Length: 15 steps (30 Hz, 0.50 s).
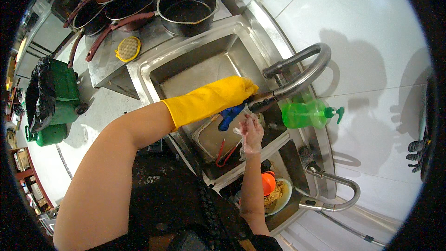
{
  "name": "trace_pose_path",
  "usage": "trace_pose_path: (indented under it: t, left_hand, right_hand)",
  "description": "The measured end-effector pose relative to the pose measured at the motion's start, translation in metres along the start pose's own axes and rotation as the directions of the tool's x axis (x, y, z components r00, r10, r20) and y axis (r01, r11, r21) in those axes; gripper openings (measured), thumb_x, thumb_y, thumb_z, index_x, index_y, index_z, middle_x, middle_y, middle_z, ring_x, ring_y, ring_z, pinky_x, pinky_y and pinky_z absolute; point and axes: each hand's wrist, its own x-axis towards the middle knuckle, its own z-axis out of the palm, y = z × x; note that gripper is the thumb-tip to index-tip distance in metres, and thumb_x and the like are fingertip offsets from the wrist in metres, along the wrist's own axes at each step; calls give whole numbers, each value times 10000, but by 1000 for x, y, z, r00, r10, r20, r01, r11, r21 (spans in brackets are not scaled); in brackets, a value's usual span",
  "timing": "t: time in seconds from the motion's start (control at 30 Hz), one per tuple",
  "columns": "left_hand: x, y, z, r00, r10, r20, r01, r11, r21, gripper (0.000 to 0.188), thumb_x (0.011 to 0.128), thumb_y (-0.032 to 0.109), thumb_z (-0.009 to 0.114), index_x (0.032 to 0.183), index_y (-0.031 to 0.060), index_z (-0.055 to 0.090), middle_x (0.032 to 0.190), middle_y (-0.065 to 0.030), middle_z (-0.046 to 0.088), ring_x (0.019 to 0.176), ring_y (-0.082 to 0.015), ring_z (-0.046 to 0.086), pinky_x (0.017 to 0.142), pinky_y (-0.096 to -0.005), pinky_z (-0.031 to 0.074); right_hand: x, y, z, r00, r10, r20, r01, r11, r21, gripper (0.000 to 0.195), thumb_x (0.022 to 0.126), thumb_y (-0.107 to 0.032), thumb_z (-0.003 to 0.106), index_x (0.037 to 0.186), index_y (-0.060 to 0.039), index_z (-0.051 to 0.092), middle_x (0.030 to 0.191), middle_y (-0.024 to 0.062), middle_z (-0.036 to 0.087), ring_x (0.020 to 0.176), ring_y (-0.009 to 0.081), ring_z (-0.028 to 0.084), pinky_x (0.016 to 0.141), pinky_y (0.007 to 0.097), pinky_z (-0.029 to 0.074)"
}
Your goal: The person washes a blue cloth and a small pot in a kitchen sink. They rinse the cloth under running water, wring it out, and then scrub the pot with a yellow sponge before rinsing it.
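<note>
My left hand (245, 87) wears a long yellow rubber glove and is curled into a fist beside the spray head of the upper faucet (263, 102). A limp blue cloth-like item (229, 116) hangs from under this fist; its exact kind is unclear. Just below the faucet head is my right hand (251, 130), in a thin clear plastic glove with its fingers bent. Whether those fingers pinch anything cannot be seen. Both hands are over the large steel sink basin (195, 73). Under them lie a rectangular metal tray (204, 139) and red-handled tongs (226, 157).
A second basin holds a plate (284, 204) of noodles and an orange bowl (268, 183). A green soap pump bottle (303, 113) stands by the wall, near a lower faucet (348, 184). Pots (188, 8) and a yellow-edged scrub pad (128, 48) occupy the counter. A green bin (62, 94) stands left.
</note>
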Motion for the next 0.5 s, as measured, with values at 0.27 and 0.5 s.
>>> trace_pose_path:
  t: [0.27, 0.5]
  left_hand:
    - [5, -20, 16, 867, -459, 192, 444, 539, -716, 332, 843, 311, 524, 956, 8, 594, 925, -84, 633, 812, -179, 603, 701, -331, 478]
    - [2, -37, 16, 958, -240, 155, 285, 757, -588, 282, 841, 267, 522, 989, 45, 613, 950, -85, 624, 837, -170, 588, 748, -298, 458]
  right_hand:
    - [24, 36, 7, 927, -308, 213, 367, 861, -352, 452, 775, -223, 617, 1109, 31, 448, 995, 126, 540, 919, 232, 516, 827, 337, 406]
    - [44, 63, 0, 979, -167, 119, 203, 871, -447, 470, 729, -219, 662, 1087, 44, 505, 1000, 115, 582, 922, 213, 538, 829, 311, 415]
